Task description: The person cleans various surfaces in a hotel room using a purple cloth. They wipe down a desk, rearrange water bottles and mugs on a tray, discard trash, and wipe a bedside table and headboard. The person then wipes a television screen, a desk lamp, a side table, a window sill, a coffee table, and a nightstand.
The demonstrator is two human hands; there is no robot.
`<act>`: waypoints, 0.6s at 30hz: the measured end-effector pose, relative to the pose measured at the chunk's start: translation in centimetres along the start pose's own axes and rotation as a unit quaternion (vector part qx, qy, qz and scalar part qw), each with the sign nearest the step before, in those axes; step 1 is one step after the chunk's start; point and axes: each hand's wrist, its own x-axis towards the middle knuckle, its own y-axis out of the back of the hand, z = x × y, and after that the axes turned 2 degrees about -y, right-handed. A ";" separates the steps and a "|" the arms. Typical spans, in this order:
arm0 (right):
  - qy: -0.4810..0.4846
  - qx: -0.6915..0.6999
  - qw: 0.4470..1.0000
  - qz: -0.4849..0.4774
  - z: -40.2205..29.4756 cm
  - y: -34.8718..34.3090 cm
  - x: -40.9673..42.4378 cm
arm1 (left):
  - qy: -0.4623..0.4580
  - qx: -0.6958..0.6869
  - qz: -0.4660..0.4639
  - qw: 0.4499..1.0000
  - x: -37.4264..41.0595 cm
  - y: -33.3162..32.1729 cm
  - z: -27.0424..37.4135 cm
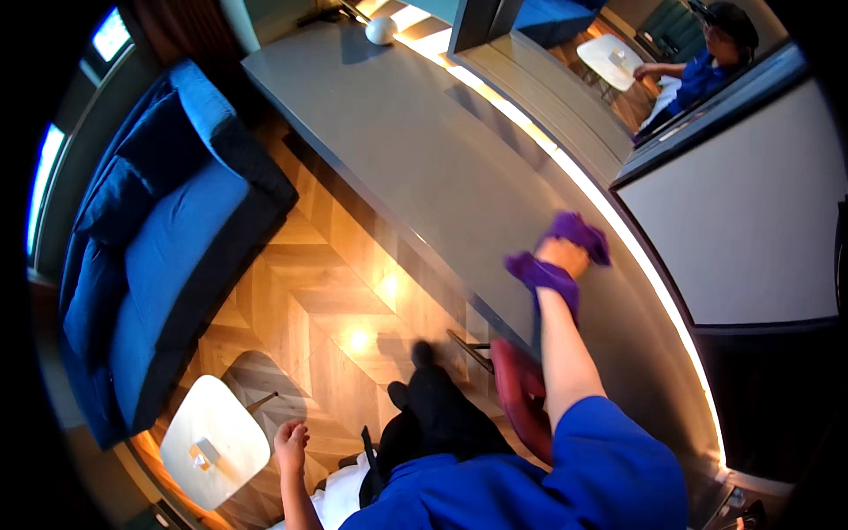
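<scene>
My right hand [563,257] presses a purple cloth [580,235] onto the long grey countertop [411,152]. Folds of the cloth wrap around the hand and hide most of its fingers. Low on the left, my left hand [291,439] hangs above the wooden floor with its fingers curled, near a small white table [228,437]; whether its fingers are fully closed is not clear. A strip of light runs along the counter's back edge.
A red chair [520,397] is tucked at the counter's front edge. A blue sofa [179,252] stands at the left. A round white object [381,30] sits at the counter's far end. A mirror [596,59] and a dark-framed panel [735,212] are behind the counter.
</scene>
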 end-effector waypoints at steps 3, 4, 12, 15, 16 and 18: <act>0.048 0.187 0.971 -0.138 -15.5 0.8 7.6 | -0.043 0.029 -0.115 0.992 5.9 -4.2 8.4; 0.139 0.234 0.959 0.084 -20.3 0.4 7.3 | -0.066 0.021 -0.152 0.986 7.7 -6.0 11.3; 0.020 0.222 0.974 -0.035 -22.8 -7.9 27.2 | -0.200 0.123 -0.252 0.939 23.1 -11.6 29.4; 0.069 0.126 0.986 -0.082 -33.3 -6.9 33.5 | -0.178 0.132 -0.176 0.959 27.0 -10.6 31.7; 0.092 0.199 0.970 -0.107 -37.0 -7.2 34.5 | -0.174 0.132 -0.192 0.957 27.8 -11.0 33.2; 0.277 0.208 0.938 0.032 -41.5 -9.5 30.1 | -0.166 0.129 -0.222 0.952 29.3 -11.0 36.5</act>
